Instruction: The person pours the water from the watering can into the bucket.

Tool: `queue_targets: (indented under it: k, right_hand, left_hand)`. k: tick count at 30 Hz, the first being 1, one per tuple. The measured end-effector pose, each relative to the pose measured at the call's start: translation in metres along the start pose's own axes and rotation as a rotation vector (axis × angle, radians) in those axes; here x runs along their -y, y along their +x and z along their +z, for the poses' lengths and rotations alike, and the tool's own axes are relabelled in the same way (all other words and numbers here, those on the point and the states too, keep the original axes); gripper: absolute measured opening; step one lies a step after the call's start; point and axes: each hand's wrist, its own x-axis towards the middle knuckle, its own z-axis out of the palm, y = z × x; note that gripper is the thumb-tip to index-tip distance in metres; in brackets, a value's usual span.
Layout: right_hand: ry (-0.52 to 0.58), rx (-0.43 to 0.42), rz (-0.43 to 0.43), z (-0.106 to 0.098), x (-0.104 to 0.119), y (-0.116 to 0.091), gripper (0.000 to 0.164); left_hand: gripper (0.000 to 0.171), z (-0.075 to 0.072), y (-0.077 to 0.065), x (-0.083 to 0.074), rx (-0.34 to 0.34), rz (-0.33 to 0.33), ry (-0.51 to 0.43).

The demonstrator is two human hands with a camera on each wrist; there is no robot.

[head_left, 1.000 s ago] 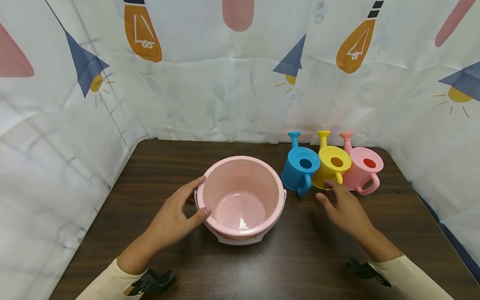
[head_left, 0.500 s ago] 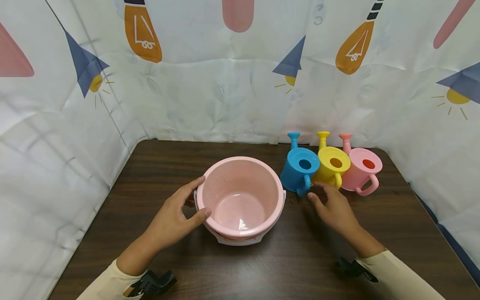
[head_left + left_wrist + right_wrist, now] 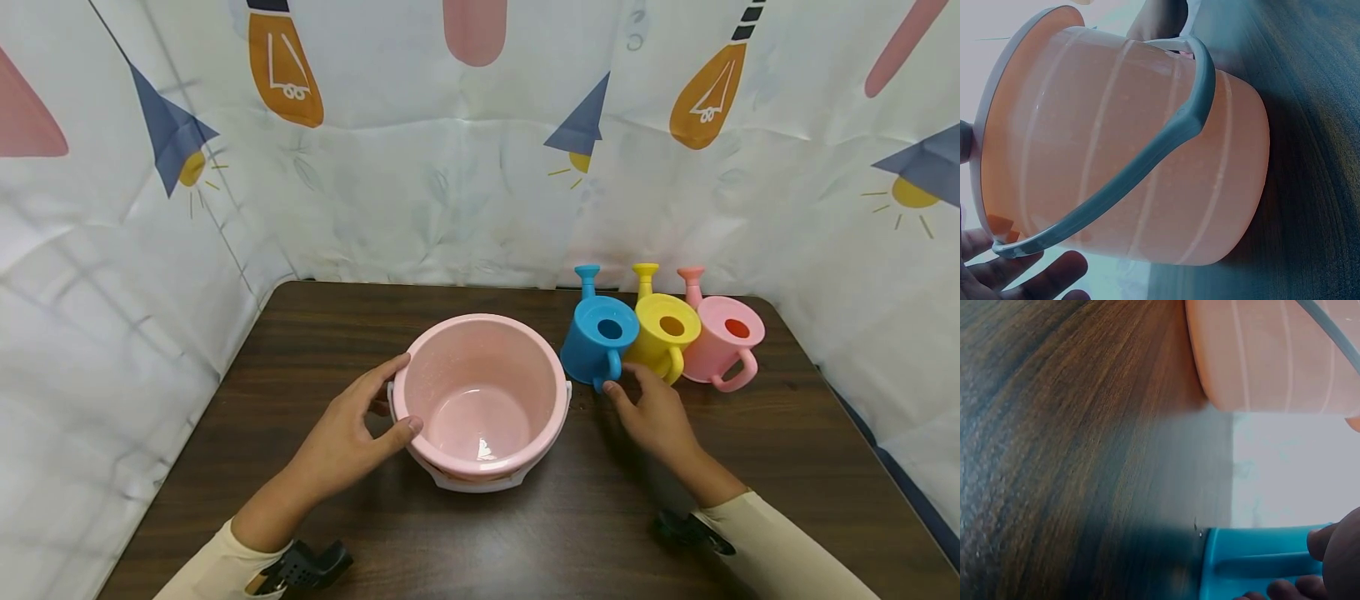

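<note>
A pink bucket (image 3: 480, 400) with a pale handle (image 3: 1141, 169) stands upright on the table. My left hand (image 3: 352, 429) rests against the bucket's left side. Its thumb and forefinger touch the rim, and the other fingers spread loosely by the handle joint in the left wrist view. My right hand (image 3: 658, 417) is at the blue watering can (image 3: 600, 333), with thumb and fingertips either side of its handle (image 3: 1266, 564). Whether they press on the handle is hard to see. A yellow watering can (image 3: 663, 329) and a pink watering can (image 3: 723, 333) stand to its right.
The dark wooden table (image 3: 480, 558) reaches back to a white printed cloth (image 3: 420, 200) hanging behind it. All three watering cans stand close together near the back right, spouts toward the cloth.
My right hand has moved left, from in front of the yellow watering can to the blue one's handle. The left hand and the bucket have stayed put.
</note>
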Motion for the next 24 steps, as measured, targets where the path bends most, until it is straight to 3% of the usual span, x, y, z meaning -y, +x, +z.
queue_targets:
  k: [10,24]
  right_hand:
    - [0.013,-0.032,-0.005,0.008,0.003,0.003,0.044]
    - [0.025,-0.113,-0.010,0.018,0.000,0.004,0.027]
  left_hand:
    - [0.074,0.000,-0.001,0.000,0.004,-0.010,-0.008]
    - [0.074,0.001,0.000,0.000,0.001,-0.003,-0.008]
